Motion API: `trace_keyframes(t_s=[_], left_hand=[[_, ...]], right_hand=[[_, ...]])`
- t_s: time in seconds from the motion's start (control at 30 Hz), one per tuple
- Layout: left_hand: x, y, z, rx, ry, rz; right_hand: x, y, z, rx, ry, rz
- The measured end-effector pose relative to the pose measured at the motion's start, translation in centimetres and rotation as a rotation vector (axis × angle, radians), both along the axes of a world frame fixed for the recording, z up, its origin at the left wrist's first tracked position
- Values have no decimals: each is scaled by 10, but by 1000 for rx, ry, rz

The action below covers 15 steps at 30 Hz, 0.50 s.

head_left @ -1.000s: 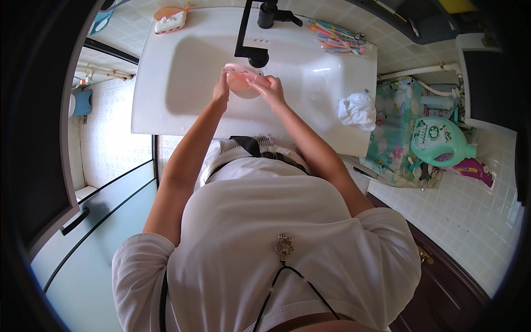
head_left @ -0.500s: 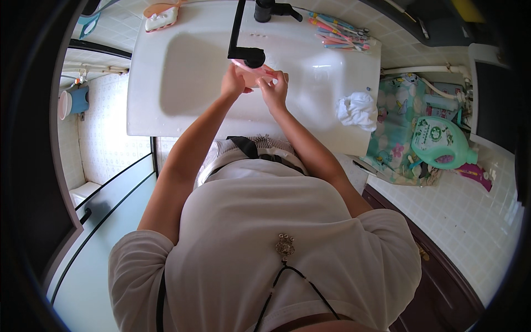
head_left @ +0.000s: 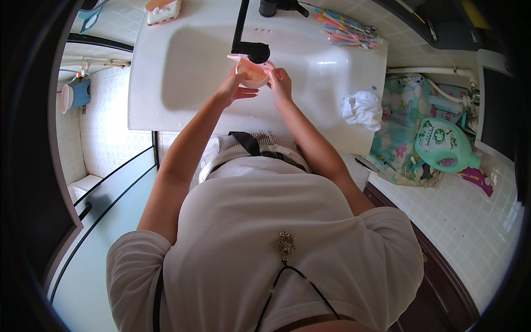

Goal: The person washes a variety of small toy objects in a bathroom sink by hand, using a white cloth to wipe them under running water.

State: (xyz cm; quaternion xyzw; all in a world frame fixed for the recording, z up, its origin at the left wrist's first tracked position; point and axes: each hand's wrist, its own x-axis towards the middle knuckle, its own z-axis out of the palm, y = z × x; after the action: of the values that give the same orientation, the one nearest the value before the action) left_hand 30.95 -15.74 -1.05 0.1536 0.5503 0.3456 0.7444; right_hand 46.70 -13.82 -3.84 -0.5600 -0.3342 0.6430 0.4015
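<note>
A pink cup (head_left: 255, 81), round and shallow-looking, is held between my two hands over the white sink, its open mouth turned up. Something pale or shiny shows inside it; I cannot make out whether it is water. My left hand (head_left: 234, 89) grips the cup's left side, thumb at the rim and the other fingers beneath. On the right side, my right hand (head_left: 280, 84) has its fingers closed at the rim. Directly above the cup sits the black faucet spout (head_left: 258, 53), hiding part of its far edge.
A soap dish with a white bar (head_left: 165, 12) sits at the sink's (head_left: 182, 94) far left corner. Several toothbrushes (head_left: 347, 34) lie at the far right, and a crumpled white cloth (head_left: 362, 110) rests on the right rim. Beyond it stands a green detergent jug (head_left: 444, 145).
The pink cup has turned so its inside now faces up. My left hand has shifted its grip and spread its fingers; the right hand has moved slightly to the cup's right rim.
</note>
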Motion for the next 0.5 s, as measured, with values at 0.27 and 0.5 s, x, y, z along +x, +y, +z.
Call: trace_keyframes(t_s=[0.27,0.5], left_hand=[[9,2,-2,38,42,-33],[14,-11,23,1130,1323,-367]], right_hand=[[5,3,-2,-13,21,-60],[13,9,-27,256,-140,-159]])
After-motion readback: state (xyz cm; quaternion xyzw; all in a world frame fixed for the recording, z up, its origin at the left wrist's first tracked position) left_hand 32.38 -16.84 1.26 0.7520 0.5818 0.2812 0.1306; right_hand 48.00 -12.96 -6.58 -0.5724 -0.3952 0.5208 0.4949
